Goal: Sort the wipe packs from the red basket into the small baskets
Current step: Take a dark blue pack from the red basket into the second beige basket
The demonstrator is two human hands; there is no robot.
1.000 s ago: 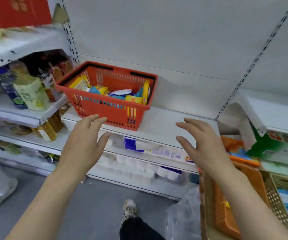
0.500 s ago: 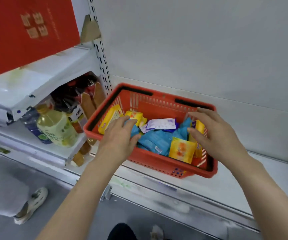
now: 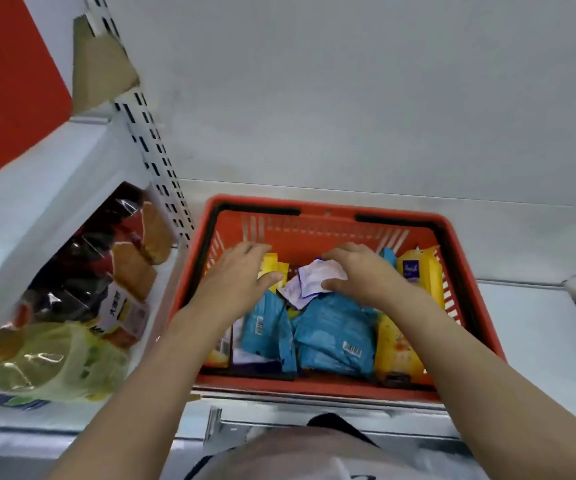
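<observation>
The red basket [image 3: 324, 384] stands on the white shelf, right below me. Inside lie blue wipe packs [image 3: 335, 337], yellow packs [image 3: 418, 275] and a white-and-purple pack [image 3: 309, 280]. My left hand [image 3: 238, 278] reaches into the far left of the basket, fingers curled over a yellow pack [image 3: 272, 264] with the thumb under it. My right hand [image 3: 359, 271] grips the white-and-purple pack, thumb on its near edge and fingers over its top. No small baskets are in view.
Left of the basket a shelf bay holds bottles and a yellow-green bag [image 3: 54, 362], behind a slotted upright [image 3: 154, 161]. A red box [image 3: 5, 84] sits on the upper shelf. The white back wall rises just behind the basket.
I have stepped closer, looking down into the basket. Both hands moved deeper into it; the left closed over a yellow pack and the right took hold of the white-and-purple pack.
</observation>
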